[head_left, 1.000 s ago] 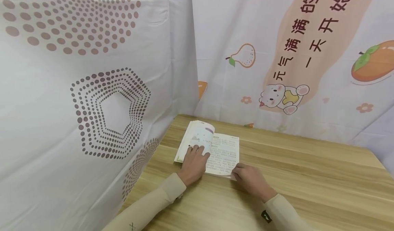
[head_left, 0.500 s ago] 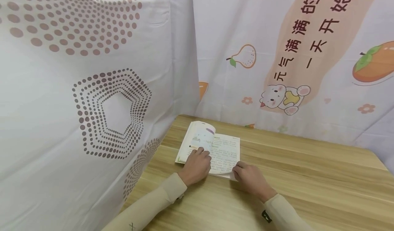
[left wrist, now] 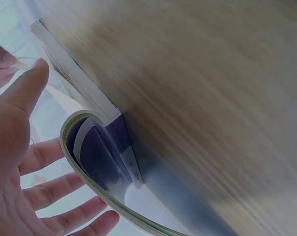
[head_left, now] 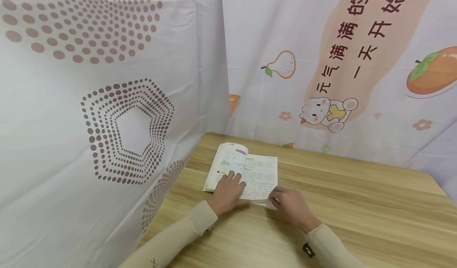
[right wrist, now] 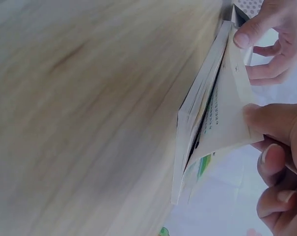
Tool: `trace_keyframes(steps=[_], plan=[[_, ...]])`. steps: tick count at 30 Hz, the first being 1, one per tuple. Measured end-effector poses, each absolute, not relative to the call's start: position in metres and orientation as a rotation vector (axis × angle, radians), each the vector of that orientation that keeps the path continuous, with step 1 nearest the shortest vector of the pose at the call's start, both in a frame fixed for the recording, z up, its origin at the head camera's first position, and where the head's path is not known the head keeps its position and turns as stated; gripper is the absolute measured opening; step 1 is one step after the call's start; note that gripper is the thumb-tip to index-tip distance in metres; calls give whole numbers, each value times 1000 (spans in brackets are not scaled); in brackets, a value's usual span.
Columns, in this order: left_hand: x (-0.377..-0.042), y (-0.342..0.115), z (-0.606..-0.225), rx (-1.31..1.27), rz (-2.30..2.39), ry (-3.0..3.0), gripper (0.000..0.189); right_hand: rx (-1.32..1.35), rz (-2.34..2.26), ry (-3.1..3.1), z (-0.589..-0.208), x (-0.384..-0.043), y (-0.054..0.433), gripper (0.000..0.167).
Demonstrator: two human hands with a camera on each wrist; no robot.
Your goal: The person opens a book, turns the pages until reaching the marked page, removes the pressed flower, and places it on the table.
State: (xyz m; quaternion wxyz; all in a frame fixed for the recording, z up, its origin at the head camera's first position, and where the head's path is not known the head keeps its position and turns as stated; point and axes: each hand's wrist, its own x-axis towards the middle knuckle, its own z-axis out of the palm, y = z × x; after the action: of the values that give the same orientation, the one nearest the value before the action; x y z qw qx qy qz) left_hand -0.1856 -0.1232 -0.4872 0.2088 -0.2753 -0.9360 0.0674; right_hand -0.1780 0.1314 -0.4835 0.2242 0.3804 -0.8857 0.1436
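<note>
An open book (head_left: pixel 259 173) lies on the wooden table, its left-hand pages (head_left: pixel 233 159) bowing upward near the spine. My left hand (head_left: pixel 228 192) rests on the lower part of those left pages, fingers extended across them. In the left wrist view its fingers (left wrist: pixel 65 189) lie straight behind the curved block of pages (left wrist: pixel 87 162), and its thumb points to the book's lower edge. My right hand (head_left: pixel 290 206) pinches the lower right corner of a page between thumb and fingers. That page (right wrist: pixel 231 108) is lifted off the stack beneath it in the right wrist view.
The wooden table (head_left: pixel 342 204) extends to the right of the book. A white dotted curtain (head_left: pixel 185 101) hangs along the left side, and a printed fabric (head_left: pixel 257 113) with fruit and lettering hangs behind the table's back edge.
My left thumb has stretched out to the right along the book's lower edge. The right hand stays at the page corner with only a slight shift.
</note>
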Motion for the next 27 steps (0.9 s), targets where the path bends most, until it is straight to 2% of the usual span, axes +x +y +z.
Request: trace_keyframes(steps=[11, 18, 22, 27], plan=[[-187, -121, -488, -749, 171, -2594, 38, 912, 626, -2361, -475, -178, 125, 23], [-188, -120, -484, -707, 210, -2611, 31, 884, 692, -2232, -473, -180, 128, 39], [-188, -120, -481, -697, 254, -2548, 22, 897, 655, -2270, -477, -178, 130, 33], [-188, -121, -480, -627, 215, -2520, 20, 875, 532, -2451, -484, -173, 131, 27]])
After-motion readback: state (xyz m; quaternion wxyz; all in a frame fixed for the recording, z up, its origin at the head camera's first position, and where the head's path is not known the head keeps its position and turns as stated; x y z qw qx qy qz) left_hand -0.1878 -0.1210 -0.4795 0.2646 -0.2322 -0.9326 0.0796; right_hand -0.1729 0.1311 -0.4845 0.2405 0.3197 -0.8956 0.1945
